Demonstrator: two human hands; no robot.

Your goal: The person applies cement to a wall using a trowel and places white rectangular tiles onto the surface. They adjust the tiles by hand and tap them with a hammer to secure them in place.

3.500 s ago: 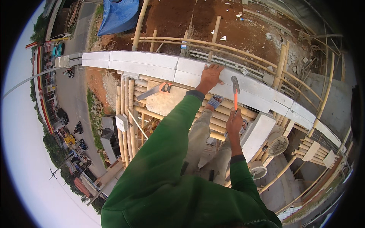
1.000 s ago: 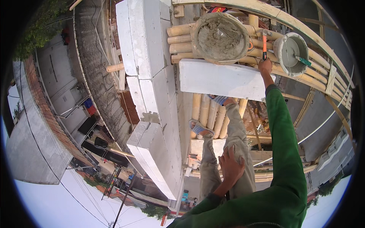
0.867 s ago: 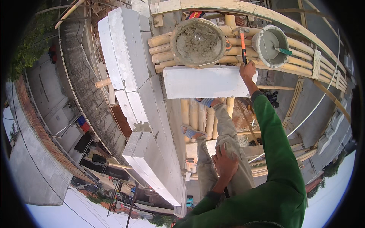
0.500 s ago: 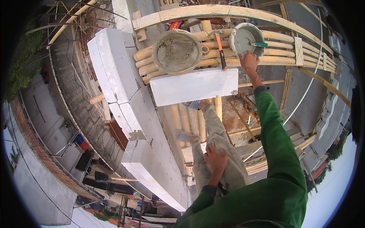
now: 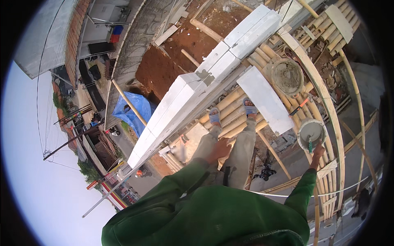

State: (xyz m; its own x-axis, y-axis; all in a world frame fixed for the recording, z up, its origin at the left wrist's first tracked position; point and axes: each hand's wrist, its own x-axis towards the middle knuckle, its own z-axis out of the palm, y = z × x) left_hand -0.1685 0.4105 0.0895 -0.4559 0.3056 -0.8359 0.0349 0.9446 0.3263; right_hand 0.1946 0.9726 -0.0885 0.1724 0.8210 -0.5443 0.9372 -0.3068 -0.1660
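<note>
One grey bucket point(image 5: 300, 134), right of frame: right hand point(image 5: 317, 152) at its rim, grip unclear. Left hand point(image 5: 220, 150) by trousers point(image 5: 241, 147), centre, fingers apart. Hammer point(image 5: 299, 106) on bamboo poles point(image 5: 316, 110), right of centre.

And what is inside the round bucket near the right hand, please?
The round bucket holds a grey, wet-looking mix, with a green-handled tool beside the right hand. The mix covers the bottom; anything beneath cannot be seen.

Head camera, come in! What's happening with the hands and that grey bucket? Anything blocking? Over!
Right hand at grey bucket, beside green handle, grip unclear. Left hand by trousers, nothing seen in it. Hammer lying nearby, not blocking.
</note>
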